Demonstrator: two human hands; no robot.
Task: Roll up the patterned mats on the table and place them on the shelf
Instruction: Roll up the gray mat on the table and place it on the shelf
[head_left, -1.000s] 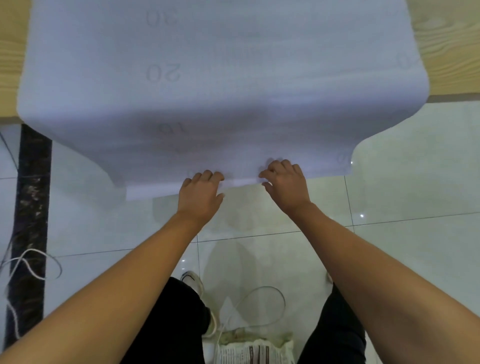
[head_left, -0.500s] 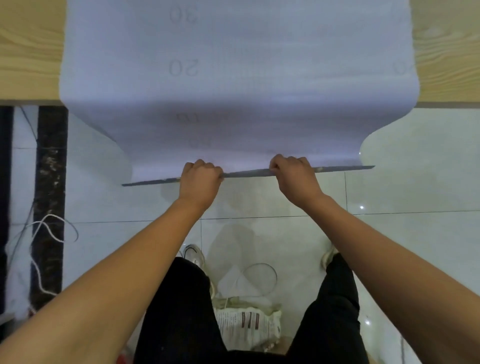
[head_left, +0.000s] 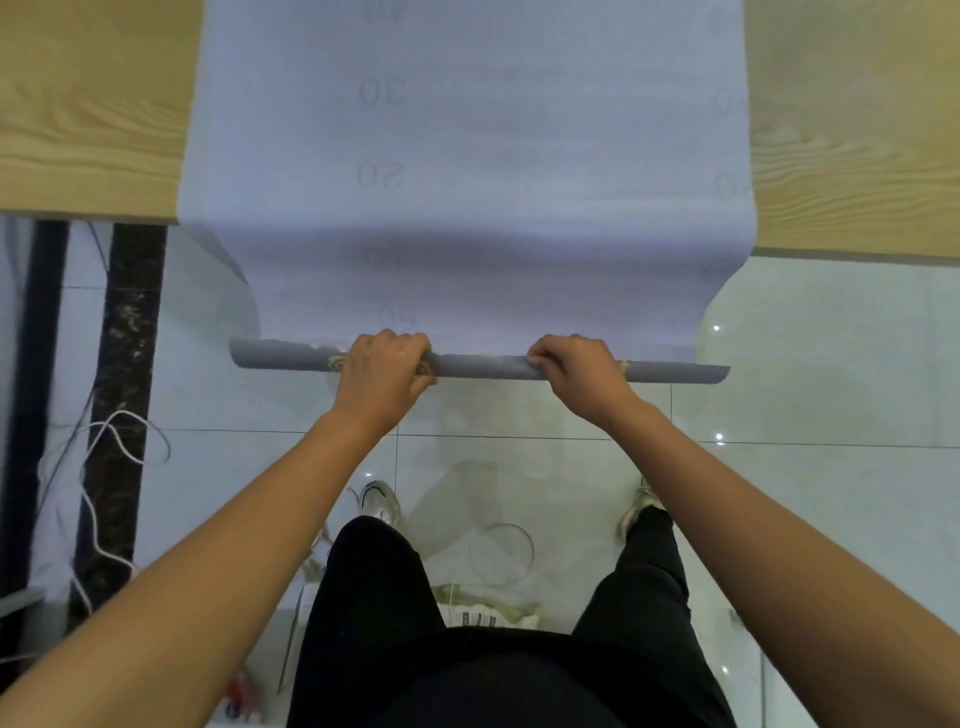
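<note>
Pale mat (head_left: 467, 156) draped over wooden table (head_left: 88, 114) at 12 o'clock, near end rolled. Left hand (head_left: 382, 371), right hand (head_left: 579, 376) curled tight around roll. Below, glossy tiled floor (head_left: 831, 364); white cables (head_left: 104, 441) at 9 o'clock.

Mat (head_left: 467, 156): pale lilac-grey underside, faint grey numerals 20, 30 showing through reversed; tan patterned face peeking at rolled edge. Table (head_left: 88, 114): light wood grain. Floor (head_left: 831, 374): glossy white tile. Trousers (head_left: 389, 623): black.
</note>
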